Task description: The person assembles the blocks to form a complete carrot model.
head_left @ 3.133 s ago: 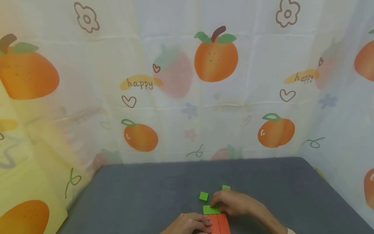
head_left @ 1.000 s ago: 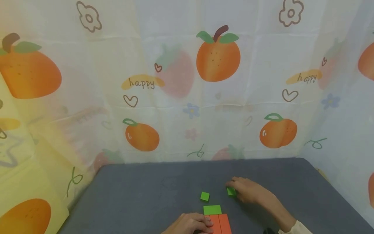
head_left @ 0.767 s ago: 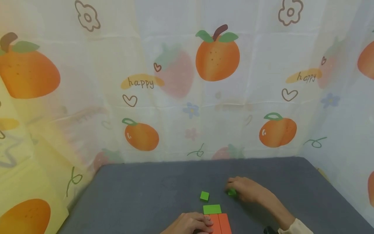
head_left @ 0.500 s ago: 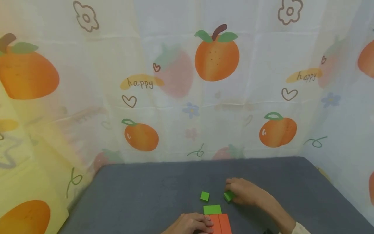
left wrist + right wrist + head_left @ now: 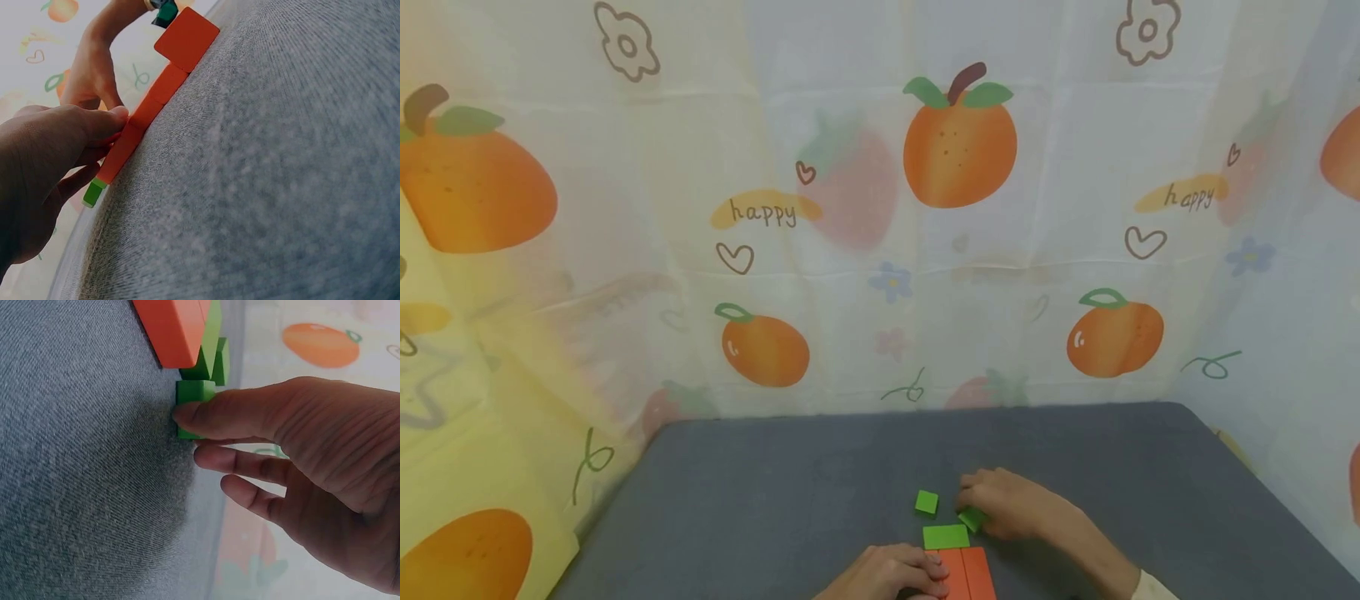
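Right hand (image 5: 1011, 508) pinches small green cube (image 5: 973, 519); left hand (image 5: 887, 575) presses orange blocks (image 5: 967, 575) — a nudge could shift green tile (image 5: 945, 537).

Green cube (image 5: 972, 518), orange blocks (image 5: 966, 573), grey cloth (image 5: 775, 500).

The table (image 5: 760, 500) fills the lower part of the head view, with a curtain (image 5: 850, 250) behind it and along both sides. At lower centre of the frame the long blocks (image 5: 968, 575) lie side by side at the near edge. The flat block (image 5: 945, 536) lies just behind them, touching. A small cube (image 5: 926, 502) sits behind that, apart. The left hand (image 5: 883, 575) rests against the long blocks' left side. The right hand (image 5: 1011, 504), right of the cube, holds a second cube (image 5: 973, 519) just beside the flat block's right corner.
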A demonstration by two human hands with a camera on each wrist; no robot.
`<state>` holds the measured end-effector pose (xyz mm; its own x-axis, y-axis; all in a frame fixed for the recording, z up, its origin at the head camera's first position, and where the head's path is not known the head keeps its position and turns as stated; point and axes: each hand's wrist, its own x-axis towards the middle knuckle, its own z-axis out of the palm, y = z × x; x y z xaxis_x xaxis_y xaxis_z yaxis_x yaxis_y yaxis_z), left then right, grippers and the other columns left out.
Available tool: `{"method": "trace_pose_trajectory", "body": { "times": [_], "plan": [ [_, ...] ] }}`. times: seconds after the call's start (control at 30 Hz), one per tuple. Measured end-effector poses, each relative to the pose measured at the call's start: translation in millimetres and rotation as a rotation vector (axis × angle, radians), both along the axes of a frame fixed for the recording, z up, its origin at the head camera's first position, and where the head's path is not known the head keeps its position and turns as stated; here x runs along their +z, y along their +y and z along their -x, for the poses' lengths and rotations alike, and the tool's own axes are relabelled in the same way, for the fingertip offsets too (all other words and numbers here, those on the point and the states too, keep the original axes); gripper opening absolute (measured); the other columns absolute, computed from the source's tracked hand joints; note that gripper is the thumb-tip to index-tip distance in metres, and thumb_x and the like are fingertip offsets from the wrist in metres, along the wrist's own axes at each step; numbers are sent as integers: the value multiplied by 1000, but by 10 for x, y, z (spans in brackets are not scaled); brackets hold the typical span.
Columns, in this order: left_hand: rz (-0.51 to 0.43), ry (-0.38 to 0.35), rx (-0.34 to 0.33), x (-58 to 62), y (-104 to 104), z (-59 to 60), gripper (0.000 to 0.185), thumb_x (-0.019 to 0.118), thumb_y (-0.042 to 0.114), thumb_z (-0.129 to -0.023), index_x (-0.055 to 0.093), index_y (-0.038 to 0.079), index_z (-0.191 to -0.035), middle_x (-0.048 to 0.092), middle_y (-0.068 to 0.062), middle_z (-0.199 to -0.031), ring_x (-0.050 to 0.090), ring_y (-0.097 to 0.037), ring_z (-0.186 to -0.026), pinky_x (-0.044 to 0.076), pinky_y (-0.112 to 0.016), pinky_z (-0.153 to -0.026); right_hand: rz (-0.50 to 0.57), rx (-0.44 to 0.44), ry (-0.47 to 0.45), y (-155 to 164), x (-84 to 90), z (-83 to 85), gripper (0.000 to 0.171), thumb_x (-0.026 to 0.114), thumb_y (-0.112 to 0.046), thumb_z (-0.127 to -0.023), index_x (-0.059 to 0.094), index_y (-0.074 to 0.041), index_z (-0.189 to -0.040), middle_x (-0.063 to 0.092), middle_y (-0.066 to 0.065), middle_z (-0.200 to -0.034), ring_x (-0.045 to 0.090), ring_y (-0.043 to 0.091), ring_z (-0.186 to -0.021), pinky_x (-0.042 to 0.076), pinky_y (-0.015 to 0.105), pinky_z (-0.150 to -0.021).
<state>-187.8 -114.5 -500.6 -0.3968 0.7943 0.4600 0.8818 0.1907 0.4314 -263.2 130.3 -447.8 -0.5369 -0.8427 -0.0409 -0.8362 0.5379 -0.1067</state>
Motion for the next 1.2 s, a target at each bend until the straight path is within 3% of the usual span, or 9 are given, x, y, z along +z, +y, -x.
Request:
{"method": "trace_pose_trajectory", "body": {
  "times": [0.4,0.5,0.63,0.73,0.87,1.03,1.2],
  "plan": [
    [5,-34,-1,-21,-22,7,26,52,24,-93,68,10,-109,63,2,-113,54,-3,-109,43,-11,-87,12,-17,-28,3,32,-8,32,69,-5,-77,66,-24,-103,53,-12,-92,51,6,-84,46,30,-67],
    [2,-44,-9,-29,-25,12,27,53,25,-93,67,9,-109,62,1,-113,54,-4,-110,43,-12,-87,45,29,-2,33,59,-30,34,68,-4,-78,65,-23,-106,54,-9,-96,52,6,-85,47,29,-68],
    [-3,-58,-20,-51,-24,17,27,52,25,-93,67,9,-110,62,0,-114,54,-5,-110,43,-12,-87,83,166,10,94,126,-97,45,68,1,-73,64,-26,-109,55,-7,-108,53,9,-93,48,29,-69],
    [10,-62,-24,-58,-17,22,27,50,25,-95,67,10,-110,62,1,-115,53,-5,-111,43,-12,-87,89,256,-27,135,156,-171,55,70,1,-68,62,-29,-113,54,-6,-116,52,11,-98,46,29,-69],
    [44,-57,-26,-50,-14,26,29,47,26,-96,67,10,-111,62,2,-116,53,-4,-112,42,-12,-88,70,299,-99,172,144,-262,57,73,-6,-71,59,-32,-120,51,-6,-124,50,11,-104,45,29,-72],
    [62,-66,-30,-32,-16,29,30,45,26,-97,67,10,-111,62,2,-116,53,-4,-112,42,-12,-88,61,260,-227,194,132,-315,56,75,-14,-75,56,-35,-123,48,-8,-127,47,11,-109,44,32,-75],
    [65,-105,-13,-6,-37,31,29,46,27,-96,67,12,-110,61,3,-115,53,-3,-111,42,-12,-87,58,192,-307,190,148,-323,61,75,-14,-74,53,-37,-126,47,-9,-129,46,12,-115,44,50,-83]
  ]
}}
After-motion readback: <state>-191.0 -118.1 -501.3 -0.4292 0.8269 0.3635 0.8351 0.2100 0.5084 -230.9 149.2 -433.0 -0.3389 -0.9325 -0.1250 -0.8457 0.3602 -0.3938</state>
